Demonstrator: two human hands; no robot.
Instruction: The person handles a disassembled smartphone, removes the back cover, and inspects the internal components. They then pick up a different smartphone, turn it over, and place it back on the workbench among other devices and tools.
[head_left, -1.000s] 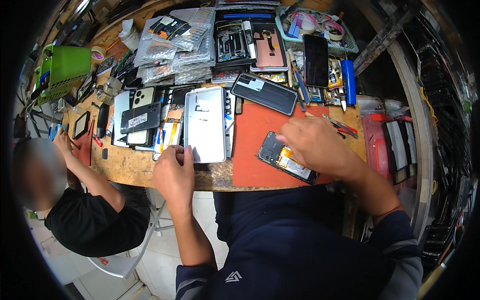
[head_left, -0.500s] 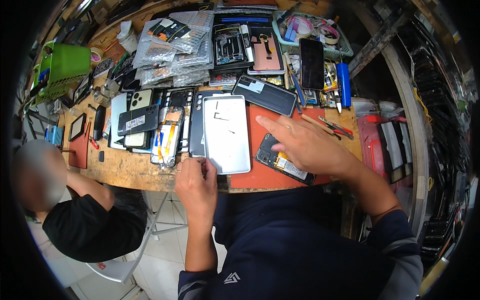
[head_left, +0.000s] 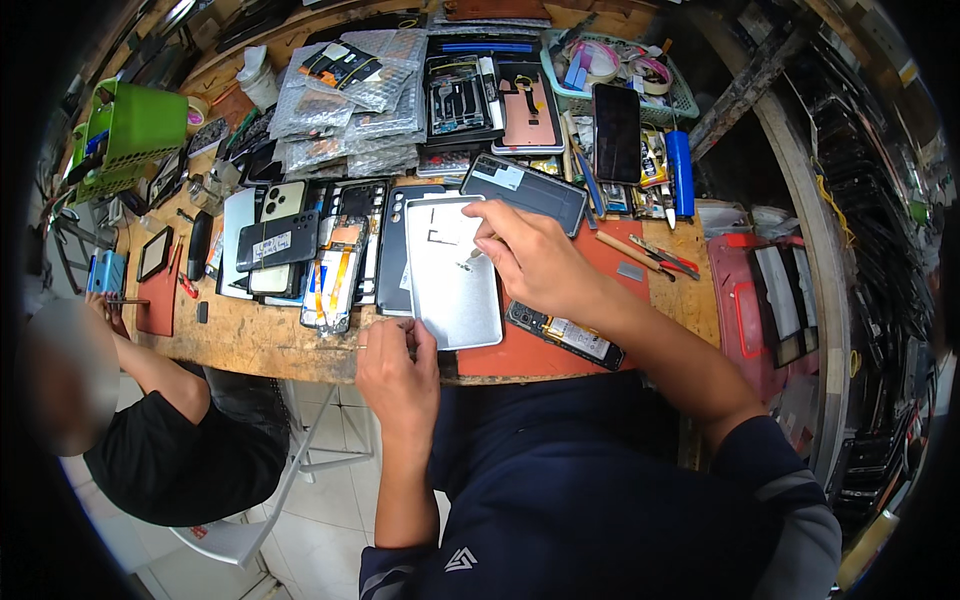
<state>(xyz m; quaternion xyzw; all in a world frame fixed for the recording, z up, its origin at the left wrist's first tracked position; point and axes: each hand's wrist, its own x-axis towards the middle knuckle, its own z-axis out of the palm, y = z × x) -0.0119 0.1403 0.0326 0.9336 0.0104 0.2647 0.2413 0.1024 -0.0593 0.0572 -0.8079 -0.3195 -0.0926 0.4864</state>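
A shallow white metal tray (head_left: 455,305) lies at the bench edge, with small black strips (head_left: 436,232) and tiny bits inside. Over its upper right part, my right hand (head_left: 535,255) has thumb and forefinger pinched together; whatever is between them is too small to make out. My left hand (head_left: 397,365) is curled closed at the tray's lower left corner, and its fingertips hide anything they grip. Right of the tray, an opened phone (head_left: 575,338) showing its camera module and battery rests on the red mat (head_left: 500,362), partly beneath my right forearm.
A dark phone back cover (head_left: 530,190) lies beyond the tray. Several phones and parts (head_left: 278,240) are stacked at left, below bubble-wrapped packs (head_left: 350,115). Pliers (head_left: 665,255) and a small grey plate (head_left: 630,271) sit at right. Another person (head_left: 190,450) sits at left.
My right hand has moved left from above the opened phone to over the tray, its forefinger now bent in toward the thumb. My left hand stays by the tray corner.
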